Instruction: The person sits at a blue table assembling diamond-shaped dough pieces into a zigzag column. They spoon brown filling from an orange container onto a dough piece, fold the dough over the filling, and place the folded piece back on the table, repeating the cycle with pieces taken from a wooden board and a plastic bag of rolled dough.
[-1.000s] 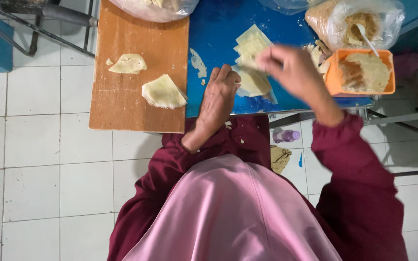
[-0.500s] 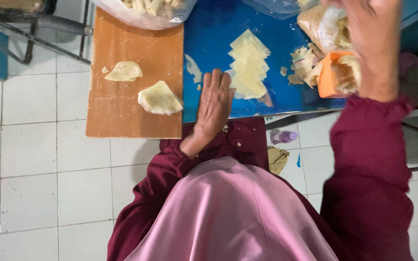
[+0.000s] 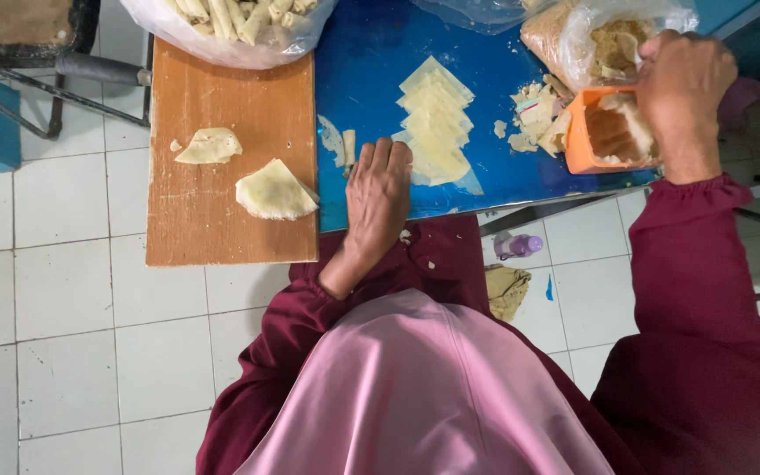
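A: The left hand (image 3: 378, 198) is seen laid flat and slack on the blue surface (image 3: 371, 62), fingers together, nothing gripped. Its fingertips are placed just beside the lower corner of the fanned stack of pale pastry sheets (image 3: 437, 123).

B: And the stack itself is spread in an overlapping row running away from that hand (square sheets, corners pointing up the surface). Whether the fingertips actually touch the lowest sheet cannot be told.

A: Over at the far edge, the right hand (image 3: 681, 88) is curled down over the rim of the orange tub (image 3: 593, 141). A light filling is seen inside the tub. The fingers are bent in a grip, but what is pinched beneath them cannot be made out.

B: So the sheets are found between the two hands, much nearer the left one. The right hand is kept well apart from them.

A: Scraps of torn pastry (image 3: 538, 114) are noted between the stack and the tub. Behind the tub, a clear bag of crumbly filling (image 3: 609, 40) is set against the right hand.

B: To the left, a wooden board (image 3: 222, 97) is butted against the blue surface. Two folded pieces are lying on it: the smaller one (image 3: 208, 146) further off, the larger one (image 3: 274, 191) close to the left hand's wrist side.

A: At the board's top edge, a plastic bag of rolled pastries (image 3: 230, 26) is resting.
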Motion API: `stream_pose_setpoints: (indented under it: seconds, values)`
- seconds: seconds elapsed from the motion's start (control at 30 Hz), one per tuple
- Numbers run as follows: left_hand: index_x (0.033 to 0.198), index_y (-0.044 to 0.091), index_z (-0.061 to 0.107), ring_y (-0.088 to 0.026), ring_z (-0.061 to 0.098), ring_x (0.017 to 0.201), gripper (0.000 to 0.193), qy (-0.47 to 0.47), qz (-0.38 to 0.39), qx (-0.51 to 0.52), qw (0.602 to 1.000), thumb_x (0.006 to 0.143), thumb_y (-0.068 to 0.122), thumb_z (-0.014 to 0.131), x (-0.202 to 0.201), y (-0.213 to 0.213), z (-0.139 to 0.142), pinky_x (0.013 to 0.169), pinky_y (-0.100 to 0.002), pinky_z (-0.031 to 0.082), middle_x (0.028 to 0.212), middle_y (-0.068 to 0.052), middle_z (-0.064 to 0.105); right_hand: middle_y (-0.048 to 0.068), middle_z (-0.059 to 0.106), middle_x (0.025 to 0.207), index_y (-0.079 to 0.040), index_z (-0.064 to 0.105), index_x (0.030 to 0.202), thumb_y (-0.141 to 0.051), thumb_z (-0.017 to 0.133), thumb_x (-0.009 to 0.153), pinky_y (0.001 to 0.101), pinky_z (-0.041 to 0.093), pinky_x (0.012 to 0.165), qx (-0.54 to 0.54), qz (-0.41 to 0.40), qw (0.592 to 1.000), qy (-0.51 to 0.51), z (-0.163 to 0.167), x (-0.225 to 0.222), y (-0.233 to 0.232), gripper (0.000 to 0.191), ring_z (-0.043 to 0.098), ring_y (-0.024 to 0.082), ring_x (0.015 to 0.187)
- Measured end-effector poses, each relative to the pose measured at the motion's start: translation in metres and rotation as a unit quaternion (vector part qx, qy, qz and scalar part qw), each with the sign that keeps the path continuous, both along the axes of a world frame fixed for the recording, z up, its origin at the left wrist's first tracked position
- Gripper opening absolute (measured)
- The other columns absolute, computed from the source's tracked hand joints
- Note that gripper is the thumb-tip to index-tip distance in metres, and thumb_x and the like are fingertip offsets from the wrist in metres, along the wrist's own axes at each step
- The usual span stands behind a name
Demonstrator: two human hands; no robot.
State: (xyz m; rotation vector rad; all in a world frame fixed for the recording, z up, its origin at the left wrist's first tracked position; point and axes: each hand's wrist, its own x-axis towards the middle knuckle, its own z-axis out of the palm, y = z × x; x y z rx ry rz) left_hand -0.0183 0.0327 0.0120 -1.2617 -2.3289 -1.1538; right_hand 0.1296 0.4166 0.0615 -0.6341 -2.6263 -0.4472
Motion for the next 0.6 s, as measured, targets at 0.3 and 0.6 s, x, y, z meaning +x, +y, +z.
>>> stream_pose_setpoints:
  seconds: [0.3,0.6]
  values:
    - [0.136,-0.004,0.051,-0.041,0.055,0.115,0.055,-0.008,0.092,0.036,0.995,0.083,-0.018,0.046,-0.01,-0.026,0.011,0.097,-0.047,0.048,0.127,-0.023,0.055,0.009,0.076,0.089,-0.014,0.082,0.093,-0.007,0.078,0.091,0.0342,0.056,0.068,0.062,0.066,0.994,0.053,0.016,0.013,-0.008,0.009,0.073,0.026,0.074]
    - [0.136,-0.008,0.049,-0.042,0.054,0.107,0.051,0.011,0.137,-0.057,0.989,0.086,-0.016,0.053,-0.019,-0.018,0.006,0.088,-0.048,0.048,0.118,-0.024,0.053,0.016,0.077,0.104,0.002,0.079,0.118,0.002,0.069,0.106,0.0307,0.056,0.08,-0.287,0.11,0.948,0.081,0.001,0.016,0.023,0.015,0.074,0.018,0.094]
